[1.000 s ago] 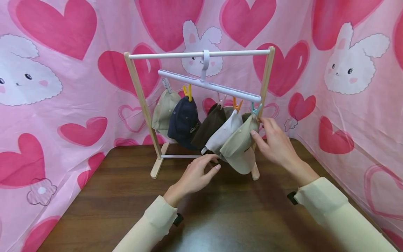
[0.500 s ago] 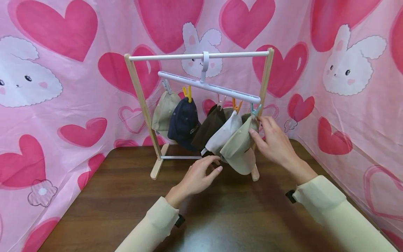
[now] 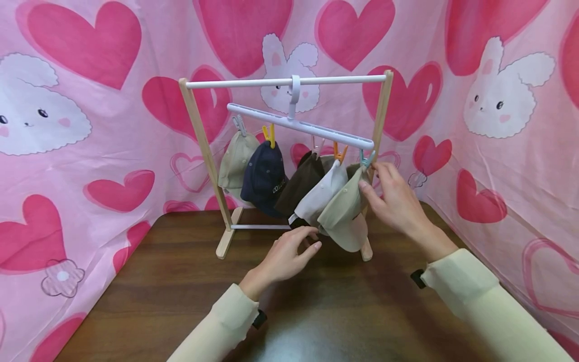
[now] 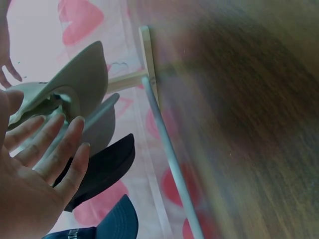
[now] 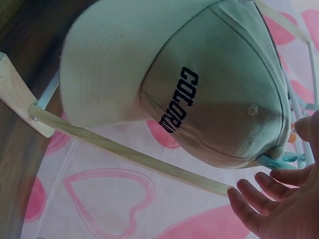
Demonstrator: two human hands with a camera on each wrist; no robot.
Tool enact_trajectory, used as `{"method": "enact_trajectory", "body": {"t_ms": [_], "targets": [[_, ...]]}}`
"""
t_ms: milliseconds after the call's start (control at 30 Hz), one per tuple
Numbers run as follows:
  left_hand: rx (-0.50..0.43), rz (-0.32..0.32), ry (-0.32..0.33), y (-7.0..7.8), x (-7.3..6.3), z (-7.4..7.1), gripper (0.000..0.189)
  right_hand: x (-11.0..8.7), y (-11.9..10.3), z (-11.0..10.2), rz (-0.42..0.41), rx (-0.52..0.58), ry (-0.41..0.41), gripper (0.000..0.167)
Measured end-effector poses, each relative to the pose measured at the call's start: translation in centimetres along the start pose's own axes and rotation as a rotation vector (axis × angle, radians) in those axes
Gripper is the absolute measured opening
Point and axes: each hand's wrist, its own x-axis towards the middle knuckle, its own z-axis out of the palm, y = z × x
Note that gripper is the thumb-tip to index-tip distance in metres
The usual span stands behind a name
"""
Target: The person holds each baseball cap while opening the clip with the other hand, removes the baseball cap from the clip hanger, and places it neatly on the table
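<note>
A beige cap (image 3: 341, 208) with dark lettering (image 5: 179, 99) hangs from a teal clip (image 3: 367, 159) at the low right end of a tilted white hanger (image 3: 334, 134). My right hand (image 3: 400, 206) is beside the crown's top, thumb close against the fabric; in the right wrist view its fingers are loosely extended, not wrapped round anything. Below the caps, my left hand (image 3: 285, 256) has its fingertips near the beige cap's lower edge; whether they touch is unclear. In the left wrist view its fingers (image 4: 65, 154) are spread and relaxed.
A white cap (image 3: 318, 193), a brown cap (image 3: 300, 183), a navy cap (image 3: 264, 176) and another beige cap (image 3: 237, 161) hang from clips. The hanger hooks over the white rod (image 3: 235, 83) of a wooden rack (image 3: 199, 130) on a brown table (image 3: 181, 291). Pink patterned cloth surrounds it.
My left hand has shifted slightly right, toward the beige cap's edge. The right hand stays almost in place beside the crown. The caps and hanger look nearly still.
</note>
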Motion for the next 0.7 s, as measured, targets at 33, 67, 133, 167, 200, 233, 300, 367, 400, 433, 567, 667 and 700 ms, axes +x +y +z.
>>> {"method": "enact_trajectory", "body": {"t_ms": [33, 67, 133, 167, 200, 233, 300, 367, 400, 433, 567, 667, 700], "targets": [[0.000, 0.000, -0.001, 0.03, -0.01, 0.01, 0.032, 0.03, -0.03, -0.05, 0.002, 0.000, 0.000, 0.055], [-0.002, -0.001, -0.003, 0.05, -0.03, 0.04, 0.032, 0.08, -0.05, -0.09, 0.003, 0.001, 0.000, 0.055], [-0.009, -0.005, -0.010, 0.11, -0.08, 0.08, 0.032, 0.15, -0.12, -0.19, 0.011, 0.003, -0.003, 0.055], [-0.011, -0.006, -0.012, 0.14, -0.09, 0.10, 0.032, 0.18, -0.15, -0.24, 0.015, 0.002, -0.004, 0.055], [-0.013, -0.009, -0.016, 0.17, -0.11, 0.12, 0.032, 0.21, -0.19, -0.30, 0.019, 0.002, -0.005, 0.055], [-0.013, -0.011, -0.019, 0.17, -0.14, 0.14, 0.032, 0.24, -0.23, -0.33, 0.022, 0.002, -0.007, 0.054], [-0.010, -0.014, -0.024, 0.18, -0.18, 0.16, 0.032, 0.33, -0.32, -0.39, 0.025, -0.001, -0.006, 0.054], [0.001, -0.016, -0.029, 0.18, -0.23, 0.21, 0.032, 0.39, -0.36, -0.42, 0.026, -0.005, -0.004, 0.053], [0.004, -0.017, -0.033, 0.17, -0.27, 0.24, 0.032, 0.43, -0.38, -0.42, 0.025, -0.006, -0.003, 0.053], [0.007, -0.016, -0.035, 0.17, -0.29, 0.27, 0.031, 0.48, -0.39, -0.42, 0.023, -0.007, 0.000, 0.053], [0.010, -0.016, -0.048, 0.08, -0.38, 0.39, 0.030, 0.63, -0.47, -0.45, 0.021, -0.013, 0.013, 0.053], [0.006, -0.015, -0.055, -0.05, -0.37, 0.49, 0.029, 0.75, -0.58, -0.51, 0.024, -0.017, 0.023, 0.054], [0.008, -0.013, -0.056, -0.06, -0.35, 0.52, 0.030, 0.81, -0.61, -0.52, 0.026, -0.019, 0.027, 0.054]]}}
